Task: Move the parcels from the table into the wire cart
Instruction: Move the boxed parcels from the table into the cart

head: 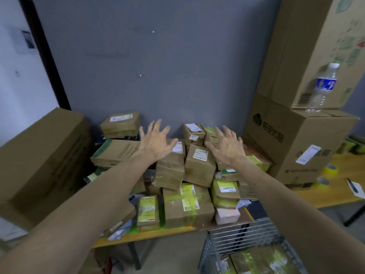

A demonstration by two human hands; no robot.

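A heap of brown cardboard parcels [199, 167] with white labels and yellow-green tape covers the wooden table [150, 235] against the grey wall. My left hand [156, 141] reaches out over the heap's left side with fingers spread, holding nothing. My right hand [227, 145] is spread the same way over the right side, above a small labelled parcel [192, 133] at the back. The wire cart [246, 240] stands at the lower right in front of the table, with taped parcels [260, 262] lying in it.
A large box [39, 167] leans at the table's left end. Two big cartons [296, 147] are stacked at the right, with a water bottle [324, 88] on the lower one. Tape rolls [330, 169] and a pen on paper [354, 187] lie on the table's right part.
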